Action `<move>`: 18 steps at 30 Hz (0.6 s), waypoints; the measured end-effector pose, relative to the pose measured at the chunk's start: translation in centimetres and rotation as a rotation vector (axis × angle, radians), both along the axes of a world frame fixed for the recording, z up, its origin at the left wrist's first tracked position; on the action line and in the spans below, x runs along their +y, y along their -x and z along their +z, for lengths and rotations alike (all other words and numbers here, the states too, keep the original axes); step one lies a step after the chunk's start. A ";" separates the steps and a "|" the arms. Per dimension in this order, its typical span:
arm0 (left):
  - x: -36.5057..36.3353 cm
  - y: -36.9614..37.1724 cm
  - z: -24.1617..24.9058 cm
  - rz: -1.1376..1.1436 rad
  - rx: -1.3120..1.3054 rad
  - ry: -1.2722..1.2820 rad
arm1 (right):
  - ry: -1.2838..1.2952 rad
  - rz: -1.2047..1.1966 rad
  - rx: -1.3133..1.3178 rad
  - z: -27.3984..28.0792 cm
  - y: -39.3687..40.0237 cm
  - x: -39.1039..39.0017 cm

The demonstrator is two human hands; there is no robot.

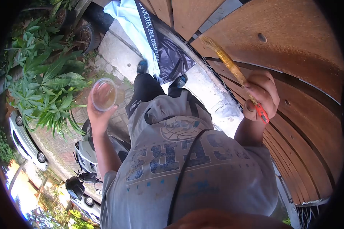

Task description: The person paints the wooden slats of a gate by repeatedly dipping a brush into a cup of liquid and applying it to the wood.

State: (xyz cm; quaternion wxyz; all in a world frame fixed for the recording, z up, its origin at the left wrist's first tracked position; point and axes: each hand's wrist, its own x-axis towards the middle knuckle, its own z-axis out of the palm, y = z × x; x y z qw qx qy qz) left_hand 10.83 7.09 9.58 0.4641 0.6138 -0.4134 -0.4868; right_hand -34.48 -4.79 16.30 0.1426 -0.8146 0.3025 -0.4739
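My left hand (99, 116) is wrapped around a clear plastic cup (104, 94) with a little amber liquid in the bottom, held out to my left. In my right hand (264, 93) is a paintbrush (231, 65), gripped near the red end of its handle. Its bristles (209, 42) point up and away from me, overlapping the brown wooden slats (267, 32) in this view. The slats run along my right side, with dark gaps between them.
A printed banner sheet (151, 38) lies on the pale ledge (116, 44) around my feet. Leafy plants (49, 76) grow at the left. Parked cars (25, 139) and a motorbike (86, 152) stand on the paving beyond. A black cable (183, 171) hangs across my shirt.
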 end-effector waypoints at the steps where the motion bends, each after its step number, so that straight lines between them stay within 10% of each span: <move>1: 0.5 0.4 0.0 0.014 -0.006 -0.017 | -0.016 0.027 -0.013 -0.3 0.5 -0.4; 18: -4.2 3.6 -0.2 -0.149 0.049 0.005 | -0.093 0.027 0.046 -1.3 2.7 -2.9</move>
